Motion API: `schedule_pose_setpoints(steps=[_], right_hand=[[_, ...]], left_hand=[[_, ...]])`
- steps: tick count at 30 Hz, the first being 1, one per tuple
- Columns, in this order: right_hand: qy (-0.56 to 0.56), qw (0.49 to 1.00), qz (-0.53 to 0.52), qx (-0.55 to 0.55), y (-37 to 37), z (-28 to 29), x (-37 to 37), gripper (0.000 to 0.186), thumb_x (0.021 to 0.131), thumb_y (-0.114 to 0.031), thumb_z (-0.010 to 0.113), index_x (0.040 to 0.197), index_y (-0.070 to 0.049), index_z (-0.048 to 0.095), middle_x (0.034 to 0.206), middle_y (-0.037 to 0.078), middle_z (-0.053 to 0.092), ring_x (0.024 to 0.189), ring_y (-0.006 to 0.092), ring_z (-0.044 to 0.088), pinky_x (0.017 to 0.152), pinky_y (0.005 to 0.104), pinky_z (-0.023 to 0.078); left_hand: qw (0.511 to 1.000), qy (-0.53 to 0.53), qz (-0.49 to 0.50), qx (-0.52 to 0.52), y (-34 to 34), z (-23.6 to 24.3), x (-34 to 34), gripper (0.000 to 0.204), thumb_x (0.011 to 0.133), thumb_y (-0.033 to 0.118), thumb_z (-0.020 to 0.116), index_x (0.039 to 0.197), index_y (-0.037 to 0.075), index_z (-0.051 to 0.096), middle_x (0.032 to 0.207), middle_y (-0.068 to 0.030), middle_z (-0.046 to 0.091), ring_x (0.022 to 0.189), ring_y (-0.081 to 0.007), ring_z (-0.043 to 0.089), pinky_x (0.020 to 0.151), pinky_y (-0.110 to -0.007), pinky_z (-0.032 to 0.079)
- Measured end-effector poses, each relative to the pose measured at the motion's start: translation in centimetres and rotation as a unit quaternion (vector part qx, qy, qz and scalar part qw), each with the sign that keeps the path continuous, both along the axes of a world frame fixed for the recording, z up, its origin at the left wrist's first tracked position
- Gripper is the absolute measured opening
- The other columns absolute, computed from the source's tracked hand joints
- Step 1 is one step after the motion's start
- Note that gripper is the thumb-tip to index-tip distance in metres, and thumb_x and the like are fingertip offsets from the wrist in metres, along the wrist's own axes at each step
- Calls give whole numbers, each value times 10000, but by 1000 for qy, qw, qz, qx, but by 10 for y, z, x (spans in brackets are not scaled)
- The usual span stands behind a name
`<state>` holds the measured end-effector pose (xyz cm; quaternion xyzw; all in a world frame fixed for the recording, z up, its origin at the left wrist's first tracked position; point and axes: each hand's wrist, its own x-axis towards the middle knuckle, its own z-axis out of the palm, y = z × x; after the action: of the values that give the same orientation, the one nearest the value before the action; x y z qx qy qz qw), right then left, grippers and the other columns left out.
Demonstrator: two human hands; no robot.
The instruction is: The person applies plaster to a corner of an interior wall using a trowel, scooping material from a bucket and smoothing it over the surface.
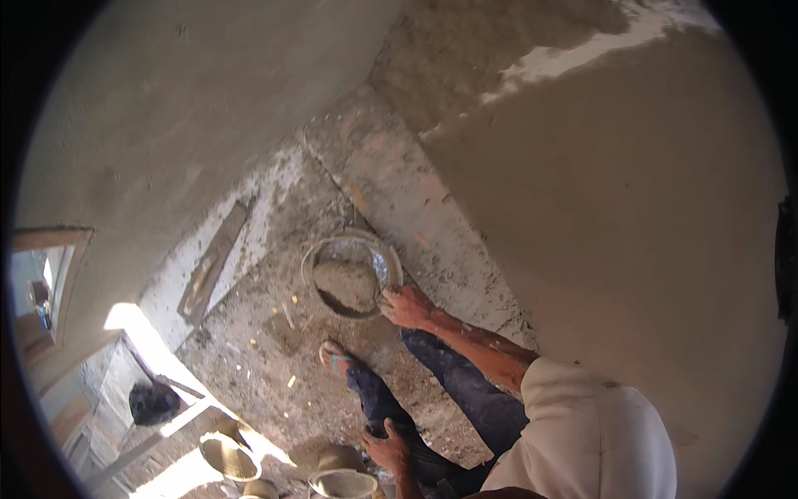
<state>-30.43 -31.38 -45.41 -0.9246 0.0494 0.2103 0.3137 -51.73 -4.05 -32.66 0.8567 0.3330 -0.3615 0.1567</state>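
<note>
Downward view of a floor in a room corner, where a stooping person's right hand [403, 308] is clamped on the near right rim of a round basin [371, 249]. That grip likely keeps the basin steady. The left hand [387, 452], fingers apart and holding nothing, lies against the left leg [376, 409], perhaps to prop the body. The basin sits on the floor just beyond the sandalled foot [336, 358], within easy arm's reach. Inside it is a rounded heap of grey mortar [345, 283], with bare, shiny wall showing behind. At the lower left are some buckets [337, 459]; glare and the view's edge make it hard to tell what they hold. A plank [214, 262] lies by the left wall [208, 100].
</note>
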Motion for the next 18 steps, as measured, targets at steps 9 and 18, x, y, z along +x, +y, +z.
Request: schedule_pose_setpoints(steps=[9,18], right_hand=[[-67,972,141,177,-17,400,118,443,991,-351,677,1185,47,661,806,220,693,747,403,716,699,469,582],[-50,875,-301,377,-237,561,232,264,1038,-161,565,1166,61,630,657,47,547,446,112,493,329,284,407]], left_hand=[[990,-110,-32,-83,-1,45,19,781,905,426,780,1474,-16,478,1461,-241,495,1364,-449,485,1111,-548,424],[991,-73,-66,-94,29,57,27,788,901,319,803,1483,-77,449,1453,-318,480,1369,-488,475,1145,-528,415]])
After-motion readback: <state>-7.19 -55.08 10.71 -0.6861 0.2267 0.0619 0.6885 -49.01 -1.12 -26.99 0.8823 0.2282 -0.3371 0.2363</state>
